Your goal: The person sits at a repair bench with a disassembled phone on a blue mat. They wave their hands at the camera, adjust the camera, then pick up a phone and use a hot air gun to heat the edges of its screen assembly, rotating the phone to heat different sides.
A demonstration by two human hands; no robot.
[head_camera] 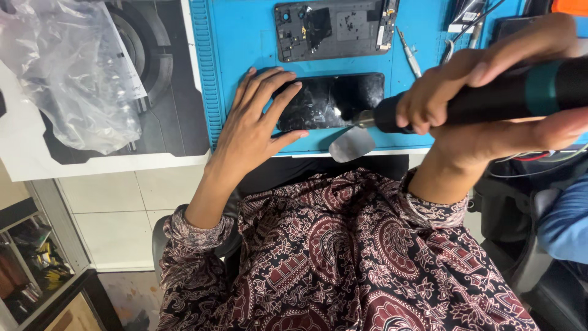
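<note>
A black phone (334,100) lies face up on a blue work mat (245,37). My left hand (254,122) rests flat with spread fingers on the phone's left end. My right hand (484,92) grips a black tool with a teal band (520,92). Its metal nozzle points at the phone's lower right edge. A thin grey oval pick (351,144) sits at the mat's near edge, just under the nozzle.
An opened black phone back frame (334,27) lies farther up the mat, with a small screwdriver (409,54) and tweezers beside it. A crumpled clear plastic bag (67,67) rests on a printed sheet at left. Cables (539,158) hang at right, near another person's blue sleeve (566,224).
</note>
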